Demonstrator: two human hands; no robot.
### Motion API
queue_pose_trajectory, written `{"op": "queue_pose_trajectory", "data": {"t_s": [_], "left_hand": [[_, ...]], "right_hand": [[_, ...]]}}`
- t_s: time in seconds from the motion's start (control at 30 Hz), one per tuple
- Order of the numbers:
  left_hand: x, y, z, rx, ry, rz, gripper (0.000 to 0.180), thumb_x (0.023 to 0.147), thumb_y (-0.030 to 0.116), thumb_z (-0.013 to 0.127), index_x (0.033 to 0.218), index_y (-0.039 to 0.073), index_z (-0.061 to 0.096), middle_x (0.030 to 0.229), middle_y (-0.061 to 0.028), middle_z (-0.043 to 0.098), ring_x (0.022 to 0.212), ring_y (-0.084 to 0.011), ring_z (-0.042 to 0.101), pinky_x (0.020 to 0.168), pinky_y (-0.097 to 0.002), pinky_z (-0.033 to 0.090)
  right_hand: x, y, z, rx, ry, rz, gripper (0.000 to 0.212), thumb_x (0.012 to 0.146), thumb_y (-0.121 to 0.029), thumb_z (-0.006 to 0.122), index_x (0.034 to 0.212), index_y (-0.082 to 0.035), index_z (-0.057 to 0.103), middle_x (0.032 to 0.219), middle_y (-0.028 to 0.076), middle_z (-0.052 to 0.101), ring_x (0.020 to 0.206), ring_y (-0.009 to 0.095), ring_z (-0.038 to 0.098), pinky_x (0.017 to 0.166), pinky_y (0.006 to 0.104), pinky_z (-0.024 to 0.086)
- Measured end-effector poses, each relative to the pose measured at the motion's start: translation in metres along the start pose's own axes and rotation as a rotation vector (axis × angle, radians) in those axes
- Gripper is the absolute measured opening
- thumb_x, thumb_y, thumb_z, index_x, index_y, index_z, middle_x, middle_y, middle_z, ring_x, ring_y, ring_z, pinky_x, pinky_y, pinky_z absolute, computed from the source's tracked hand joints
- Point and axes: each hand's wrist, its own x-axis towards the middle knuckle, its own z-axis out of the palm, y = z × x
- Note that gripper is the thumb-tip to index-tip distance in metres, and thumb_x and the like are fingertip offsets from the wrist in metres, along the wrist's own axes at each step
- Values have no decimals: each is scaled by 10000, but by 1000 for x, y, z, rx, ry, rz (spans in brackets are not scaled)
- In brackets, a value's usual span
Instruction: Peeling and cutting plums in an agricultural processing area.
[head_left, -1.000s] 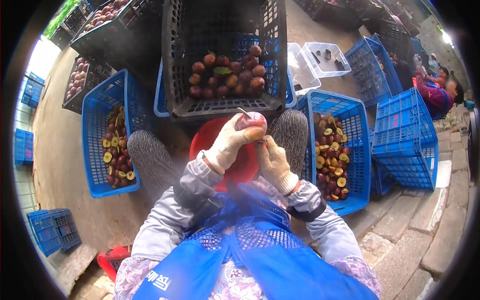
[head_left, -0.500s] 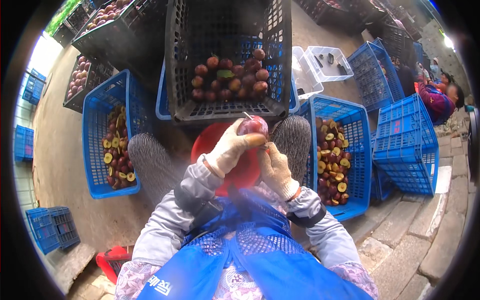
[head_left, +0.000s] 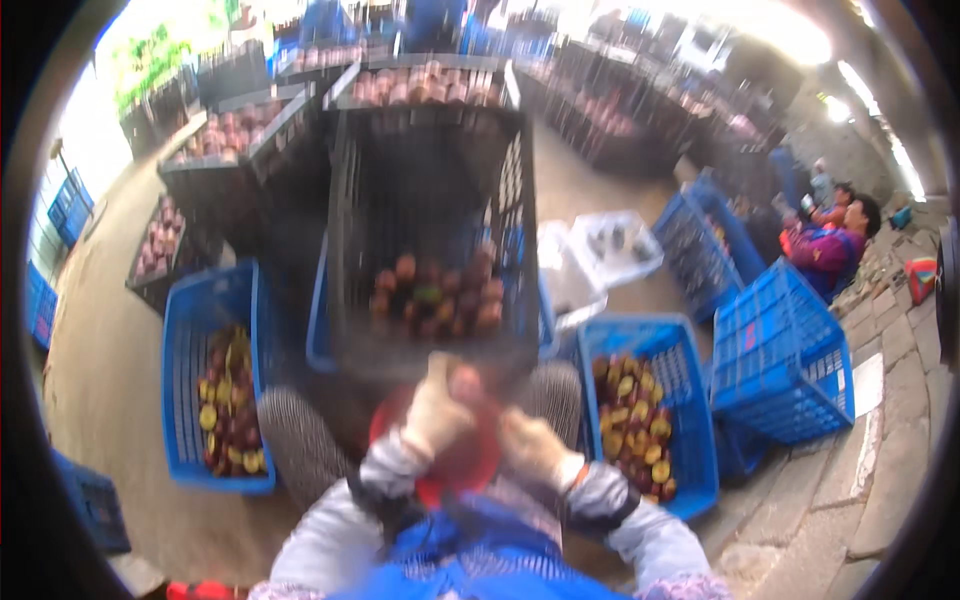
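Observation:
My left hand (head_left: 435,415), in a pale work glove, is closed around a reddish plum (head_left: 466,382). To its right, my gloved right hand (head_left: 537,446) has its fingers curled together; blur hides what is in them. A gap now separates the two hands. Below them, between my knees, sits a red basin (head_left: 482,462). Just beyond, a tilted black crate (head_left: 345,230) holds whole plums (head_left: 440,300) with a green leaf among them. The picture is smeared by motion.
Cut plums with yellow flesh fill part of a blue crate (head_left: 180,400) at left and another blue crate (head_left: 702,440) at right. Behind stand a white tray (head_left: 622,268), a tipped blue crate (head_left: 775,350) and black crates of plums (head_left: 430,90). People (head_left: 835,250) sit at far right.
The view has tilted upward, so the crates sit lower and more of the background shows. My hands have drawn apart; the plum stays in my left hand.

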Motion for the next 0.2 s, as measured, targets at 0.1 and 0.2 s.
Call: {"op": "queue_pose_trajectory", "data": {"t_s": [0.1, 0.2], "left_hand": [[-5, 8, -7, 77, -43, -166, 738, 409, 48, 784, 1064, 86, 447, 917, -128, 579, 893, -279, 584, 824, -346, 466], [2, 21, -11, 84, -38, -136, 727, 419, 34, 781, 1063, 92, 449, 945, -107, 581, 921, -269, 578, 853, -336, 459]], "right_hand": [[8, -37, -12, -36, -120, 250, 186, 904, -248, 495, 959, -71, 484, 659, 204, 574, 632, 389, 598, 562, 438, 465], [21, -53, -26, -107, -176, 280, 236, 900, -297, 504, 985, -78, 485, 730, 209, 605, 683, 401, 606, 599, 458, 468]]}}
